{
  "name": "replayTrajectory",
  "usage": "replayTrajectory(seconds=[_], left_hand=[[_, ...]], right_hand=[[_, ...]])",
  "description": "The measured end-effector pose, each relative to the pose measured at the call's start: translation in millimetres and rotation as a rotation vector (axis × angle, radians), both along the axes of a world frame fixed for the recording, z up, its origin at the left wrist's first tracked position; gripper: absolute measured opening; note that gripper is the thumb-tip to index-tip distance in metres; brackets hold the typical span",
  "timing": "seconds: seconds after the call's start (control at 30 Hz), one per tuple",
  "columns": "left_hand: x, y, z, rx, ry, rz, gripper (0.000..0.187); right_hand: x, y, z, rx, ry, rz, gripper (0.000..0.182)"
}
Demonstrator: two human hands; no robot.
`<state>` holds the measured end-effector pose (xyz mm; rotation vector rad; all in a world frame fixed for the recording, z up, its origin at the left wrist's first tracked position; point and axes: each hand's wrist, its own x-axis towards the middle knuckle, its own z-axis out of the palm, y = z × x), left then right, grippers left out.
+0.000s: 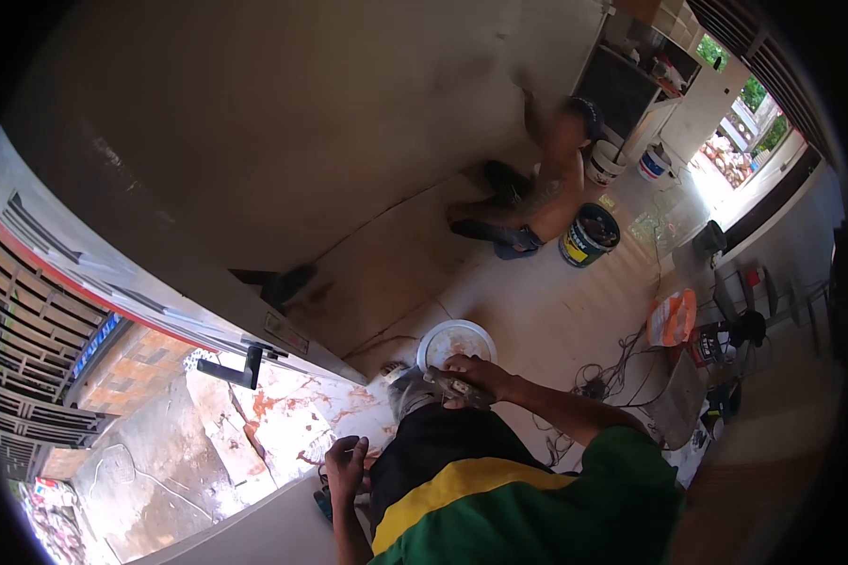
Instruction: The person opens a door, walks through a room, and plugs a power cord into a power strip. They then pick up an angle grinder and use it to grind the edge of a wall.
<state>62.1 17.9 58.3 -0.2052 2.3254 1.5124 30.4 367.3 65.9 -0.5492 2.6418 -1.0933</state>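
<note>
Fingers, right hand: curled, grip unclear, at near edge of white pail or lid. Left hand: loosely bent, hold unclear. Pale floor: brown-stained; loose cables; dark bucket beside crouching person. Door: black handle.

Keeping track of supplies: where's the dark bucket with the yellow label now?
In the head view, the dark bucket stands on the floor, right of centre, beside the other person, with a white bucket beyond it.
</note>
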Motion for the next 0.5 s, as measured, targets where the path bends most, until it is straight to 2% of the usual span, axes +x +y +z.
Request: replayTrajectory(seconds=[0.1, 0.17, 0.2, 0.27, 0.5], left_hand=[[14.5, -9.2, -3.9, -0.048, -0.013, 0.079, 0.037], [15.3, -10.6, -12.1, -0.109, 0.052, 0.117, 0.039], [18.4, -10.8, -8.9, -0.095, 0.035, 0.141, 0.039], [28.2, -11.8, -5.1, -0.033, -0.005, 0.193, 0.038], [61.9, -13.1, -3.7, 0.032, 0.074, 0.324, 0.033]], right_hand=[[-5.3, 15.5, -49.1, 0.143, -0.056, 0.179, 0.061], [-3.2, 30.5, -84.2, 0.141, 0.148, 0.284, 0.057], [-4.9, 26.6, -70.1, 0.104, 0.064, 0.327, 0.063], [-6.3, 24.1, -64.7, 0.105, -0.01, 0.35, 0.062], [-18.6, 20.0, -16.5, 0.411, -0.309, 0.552, 0.087]])
